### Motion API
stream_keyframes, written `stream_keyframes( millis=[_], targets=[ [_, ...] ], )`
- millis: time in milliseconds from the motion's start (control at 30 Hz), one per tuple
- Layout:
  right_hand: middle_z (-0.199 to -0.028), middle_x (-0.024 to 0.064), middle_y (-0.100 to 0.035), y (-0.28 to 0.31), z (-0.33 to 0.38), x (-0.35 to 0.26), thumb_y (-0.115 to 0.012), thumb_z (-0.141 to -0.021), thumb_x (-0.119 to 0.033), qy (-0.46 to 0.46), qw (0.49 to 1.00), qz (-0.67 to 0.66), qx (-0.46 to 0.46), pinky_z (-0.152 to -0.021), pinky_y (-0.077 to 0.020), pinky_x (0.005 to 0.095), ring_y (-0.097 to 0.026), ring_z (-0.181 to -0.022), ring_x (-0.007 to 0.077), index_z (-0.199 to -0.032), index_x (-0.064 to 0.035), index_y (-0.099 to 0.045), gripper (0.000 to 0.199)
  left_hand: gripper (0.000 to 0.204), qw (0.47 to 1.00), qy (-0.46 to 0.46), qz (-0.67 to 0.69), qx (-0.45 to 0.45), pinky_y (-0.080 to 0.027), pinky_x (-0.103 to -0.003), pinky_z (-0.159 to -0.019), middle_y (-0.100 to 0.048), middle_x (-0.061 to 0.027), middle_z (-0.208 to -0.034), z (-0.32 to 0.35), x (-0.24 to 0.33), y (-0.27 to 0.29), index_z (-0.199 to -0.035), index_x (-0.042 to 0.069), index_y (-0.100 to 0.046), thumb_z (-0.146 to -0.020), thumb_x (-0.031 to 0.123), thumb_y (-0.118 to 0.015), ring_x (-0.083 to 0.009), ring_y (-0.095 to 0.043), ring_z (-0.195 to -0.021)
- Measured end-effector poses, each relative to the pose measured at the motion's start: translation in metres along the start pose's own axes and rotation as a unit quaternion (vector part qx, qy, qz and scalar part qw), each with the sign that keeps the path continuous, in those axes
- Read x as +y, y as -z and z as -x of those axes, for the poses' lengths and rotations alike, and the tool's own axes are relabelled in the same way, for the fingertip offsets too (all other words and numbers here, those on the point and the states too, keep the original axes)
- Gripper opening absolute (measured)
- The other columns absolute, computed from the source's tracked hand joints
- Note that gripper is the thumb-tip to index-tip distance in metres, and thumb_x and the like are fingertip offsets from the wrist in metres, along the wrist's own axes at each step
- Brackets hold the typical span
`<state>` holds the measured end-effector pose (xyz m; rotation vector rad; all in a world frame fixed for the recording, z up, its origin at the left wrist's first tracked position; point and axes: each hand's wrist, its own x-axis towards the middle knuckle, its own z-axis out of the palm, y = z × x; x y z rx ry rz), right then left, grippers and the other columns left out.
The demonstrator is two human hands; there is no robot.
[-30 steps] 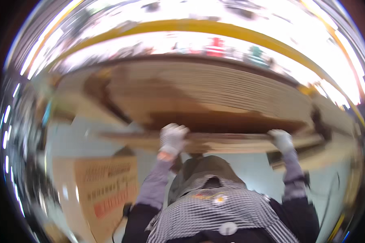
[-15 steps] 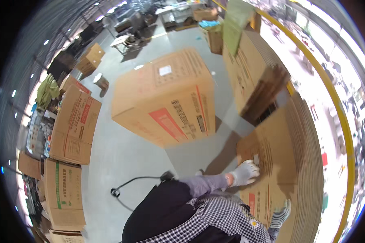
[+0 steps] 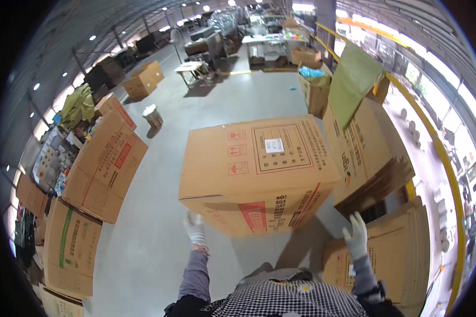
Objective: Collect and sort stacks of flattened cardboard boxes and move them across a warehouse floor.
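Observation:
A large brown cardboard box (image 3: 222, 153) stands upright in front of me, printed in red and black, with a white label (image 3: 274, 145) on its top. My left hand (image 3: 194, 230) wears a white glove and is held open by the box's near left corner; whether it touches the cardboard I cannot tell. Also gloved in white, my right hand (image 3: 356, 236) is open, fingers spread, with nothing in it. It is off the box's near right side, above a leaning stack of flattened cartons (image 3: 388, 253).
More flat cartons (image 3: 367, 142) lean along a yellow rail (image 3: 443, 153) on the right, a green cloth (image 3: 354, 79) draped over them. Cardboard boxes (image 3: 103, 171) line the left. A small bin (image 3: 152, 117) stands on the grey floor; tables (image 3: 269, 39) are farther back.
Both hands have left the flat cartons on the right. My view has turned from them toward the large box, and my arms now reach forward on either side of it.

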<state>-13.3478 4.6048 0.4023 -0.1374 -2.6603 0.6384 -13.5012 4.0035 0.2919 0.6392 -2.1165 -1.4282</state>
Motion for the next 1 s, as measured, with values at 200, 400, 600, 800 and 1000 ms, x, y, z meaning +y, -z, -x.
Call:
stream_keyframes(
  millis=[200, 400, 600, 800, 1000],
  targets=[
    [-0.134, 0.0188, -0.052, -0.095, -0.154, 0.073, -0.065, -0.091, -0.014, -0.065, 0.98, -0.168, 0.088, -0.098, -0.0448, 0.0359, -0.055, -0.11, 0.0275, -0.133, 0.003, -0.05, 0.047, 0.069, 0.943, 0.15, 0.274, 0.115, -0.042, -0.04, -0.103, -0.056, -0.0159, -0.129, -0.125, 0.038, -0.049, -0.141, 0.0, -0.04, -0.087, 0.026, -0.074, -0.0269, -0.052, -0.116],
    [-0.105, 0.016, -0.068, -0.135, -0.236, 0.121, -0.066, -0.091, -0.035, -0.25, 0.96, -0.097, 0.078, -0.086, -0.0489, 0.0332, -0.062, -0.095, 0.0237, -0.122, 0.0009, -0.059, 0.047, 0.065, 0.963, 0.098, 0.243, -0.069, -0.049, -0.034, -0.091, -0.062, -0.0112, -0.117, -0.125, 0.104, -0.115, -0.135, 0.002, -0.045, -0.086, 0.033, -0.075, -0.0202, -0.057, -0.105],
    [-0.095, 0.0087, -0.064, -0.139, -0.278, 0.27, -0.063, -0.093, -0.027, -0.419, 0.828, -0.258, 0.269, -0.084, -0.0473, 0.0319, -0.056, -0.086, 0.0179, -0.106, 0.001, -0.062, 0.031, 0.044, 0.954, 0.096, 0.218, -0.184, -0.047, -0.031, -0.09, -0.062, -0.0083, -0.113, -0.133, 0.229, -0.262, -0.124, -0.001, -0.054, -0.091, 0.025, -0.068, -0.0158, -0.057, -0.103],
    [-0.103, 0.009, -0.063, -0.131, -0.344, 0.277, -0.069, -0.087, -0.032, -0.473, 0.774, -0.221, 0.357, -0.087, -0.0463, 0.0342, -0.055, -0.091, 0.0197, -0.108, 0.0002, -0.062, 0.039, 0.035, 0.83, 0.107, 0.397, -0.377, -0.05, -0.028, -0.083, -0.066, -0.004, -0.105, -0.23, 0.36, -0.405, -0.118, 0.001, -0.061, -0.089, 0.018, -0.069, -0.0137, -0.061, -0.096],
    [-0.097, 0.0138, -0.068, -0.106, -0.394, 0.182, -0.067, -0.083, -0.028, -0.399, 0.694, -0.333, 0.498, -0.086, -0.0498, 0.0409, -0.062, -0.088, 0.0255, -0.107, 0.0037, -0.066, 0.04, 0.041, 0.808, 0.023, 0.398, -0.434, -0.049, -0.029, -0.086, -0.067, -0.0045, -0.103, -0.352, 0.408, -0.514, -0.119, 0.0, -0.061, -0.087, 0.023, -0.072, -0.0129, -0.06, -0.099]
  ],
)
